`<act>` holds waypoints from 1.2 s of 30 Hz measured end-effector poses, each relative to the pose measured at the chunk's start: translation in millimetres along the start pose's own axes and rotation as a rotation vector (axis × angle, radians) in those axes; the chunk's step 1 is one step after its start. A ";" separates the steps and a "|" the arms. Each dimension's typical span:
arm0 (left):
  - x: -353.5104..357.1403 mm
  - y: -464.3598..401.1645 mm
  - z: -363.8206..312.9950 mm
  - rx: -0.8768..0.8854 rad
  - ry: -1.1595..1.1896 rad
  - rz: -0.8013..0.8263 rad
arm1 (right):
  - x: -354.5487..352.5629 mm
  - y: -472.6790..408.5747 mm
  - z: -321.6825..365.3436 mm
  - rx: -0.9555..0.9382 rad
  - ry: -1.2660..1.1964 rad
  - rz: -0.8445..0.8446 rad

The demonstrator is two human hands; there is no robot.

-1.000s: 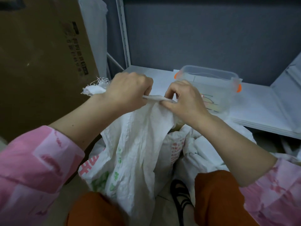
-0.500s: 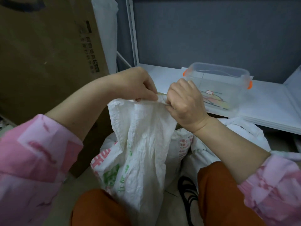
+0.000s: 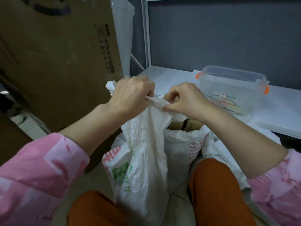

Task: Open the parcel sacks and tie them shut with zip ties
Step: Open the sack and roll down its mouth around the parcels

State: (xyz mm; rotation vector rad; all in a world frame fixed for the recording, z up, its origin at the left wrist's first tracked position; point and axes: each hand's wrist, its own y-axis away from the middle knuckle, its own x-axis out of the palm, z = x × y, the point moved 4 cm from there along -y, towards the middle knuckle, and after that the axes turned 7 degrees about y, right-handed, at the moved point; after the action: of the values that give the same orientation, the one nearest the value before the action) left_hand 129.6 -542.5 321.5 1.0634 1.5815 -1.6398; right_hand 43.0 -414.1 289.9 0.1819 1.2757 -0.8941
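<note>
A white woven parcel sack [image 3: 146, 154] with green and red print stands between my knees, its mouth gathered into a twisted neck [image 3: 157, 102]. My left hand [image 3: 132, 95] grips the neck from the left, with frayed sack cloth sticking out behind its knuckles. My right hand [image 3: 187, 100] pinches the same neck from the right with thumb and fingers. A brown parcel [image 3: 187, 124] shows inside the sack under my right wrist. No zip tie is plainly visible in my hands.
A clear plastic box [image 3: 232, 90] with orange clips and coloured ties inside sits on the white shelf [image 3: 276, 115] ahead right. A big cardboard box [image 3: 57, 62] stands close on the left. More white sacks [image 3: 216, 144] lie to the right.
Both hands kept hold of the sack's neck and shifted slightly; the cloth between them is now bunched tighter, and frayed cloth again shows behind my left hand.
</note>
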 end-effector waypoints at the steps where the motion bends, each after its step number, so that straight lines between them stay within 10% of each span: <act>1: 0.0 3.4 2.0 -0.041 0.021 0.018 | 2.5 0.8 6.6 -0.027 0.094 -0.012; 12: -9.1 -7.0 6.7 -0.284 0.309 0.578 | 13.3 33.2 51.0 -0.566 0.484 -0.709; 18: 0.0 -1.0 12.8 -0.252 0.141 0.521 | 20.9 15.2 29.0 -0.202 -0.049 -0.083; 25: 10.7 20.2 6.8 0.036 -0.028 0.168 | 19.8 5.9 26.6 -0.028 -0.032 0.164; 30: 15.3 28.3 6.4 0.010 -0.036 0.205 | 24.7 17.8 40.7 -0.087 0.206 0.099; 36: 3.2 12.6 14.2 -0.256 0.245 0.519 | 30.5 29.6 54.3 -0.380 0.608 -0.447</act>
State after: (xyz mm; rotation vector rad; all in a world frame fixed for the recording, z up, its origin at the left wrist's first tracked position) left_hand 137.1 -557.5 311.9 1.4247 1.4506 -0.9662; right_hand 103.7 -440.5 270.5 -0.1553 2.0823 -0.9865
